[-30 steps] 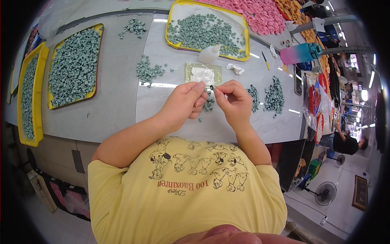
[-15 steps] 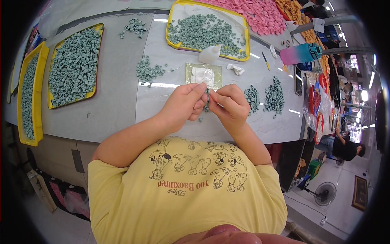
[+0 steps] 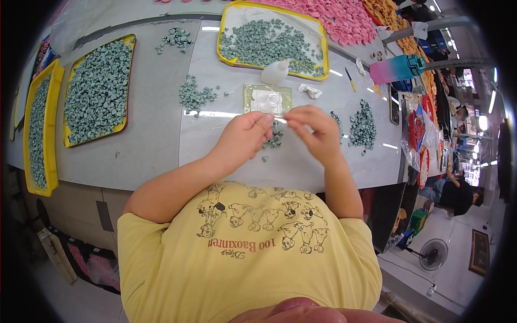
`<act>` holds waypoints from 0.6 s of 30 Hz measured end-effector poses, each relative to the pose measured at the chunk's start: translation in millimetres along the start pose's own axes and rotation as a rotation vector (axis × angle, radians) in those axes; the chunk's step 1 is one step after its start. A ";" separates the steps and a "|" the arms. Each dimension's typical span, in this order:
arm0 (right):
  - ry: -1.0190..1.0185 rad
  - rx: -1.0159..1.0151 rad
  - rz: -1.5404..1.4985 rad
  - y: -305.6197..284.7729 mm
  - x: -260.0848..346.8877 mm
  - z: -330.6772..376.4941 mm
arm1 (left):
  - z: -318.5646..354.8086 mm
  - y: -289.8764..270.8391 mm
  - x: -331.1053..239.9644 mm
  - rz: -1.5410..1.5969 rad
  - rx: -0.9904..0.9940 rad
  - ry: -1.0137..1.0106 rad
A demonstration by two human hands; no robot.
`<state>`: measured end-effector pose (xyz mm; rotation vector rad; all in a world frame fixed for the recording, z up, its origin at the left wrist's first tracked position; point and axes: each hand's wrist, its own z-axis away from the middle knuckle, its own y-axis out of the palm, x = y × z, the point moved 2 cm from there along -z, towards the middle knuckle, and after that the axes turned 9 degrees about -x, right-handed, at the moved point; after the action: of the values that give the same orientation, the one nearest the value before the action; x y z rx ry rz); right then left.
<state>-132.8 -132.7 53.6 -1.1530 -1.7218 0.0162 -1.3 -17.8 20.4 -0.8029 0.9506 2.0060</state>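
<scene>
Near edge first: both forearms come in from 6 o'clock over the pale grey worktable (image 3: 151,156).

Left hand (image 3: 245,137): fingers curled in, fingertips pinched together at the 1 o'clock side of the hand. Whatever it grips is too small to make out.

Right hand (image 3: 315,132): fingers bent, thumb and forefinger pinching toward the left hand. The two sets of fingertips nearly meet; a thin clear bit seems to span the gap, can't confirm.

Small loose pile of grey-green stone-like beads (image 3: 274,137) lies on the table just under and between the hands.

Judgement: step in hand looks like fine assembly of one bead, held above the pile. Next move calls for steady fingertip alignment, low force, both pinches kept firm.

Just beyond, at 12 o'clock: shallow clear plastic tray (image 3: 267,99), touching nothing I can see. White squeeze bottle (image 3: 276,72) past it, against the yellow tray of grey-green beads (image 3: 272,40).

At 3 o'clock: a further bead heap (image 3: 362,124). At 9 o'clock, well apart: long yellow tray heaped with beads (image 3: 97,91).
</scene>
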 end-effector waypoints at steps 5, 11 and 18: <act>0.425 -0.036 0.304 -41.0 -16.4 -1.2 | 0.9 3.6 0.8 -0.187 0.035 -0.001; 0.334 0.088 0.245 -18.6 7.7 7.6 | -3.8 6.9 6.6 -0.160 0.051 0.046; 0.156 -0.040 0.232 8.2 19.3 17.9 | -4.0 7.6 5.1 -0.239 0.049 0.229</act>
<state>-140.8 -106.3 54.9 -1.3433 -1.4515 0.0331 -9.3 -22.6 17.0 -1.0825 0.9769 1.7058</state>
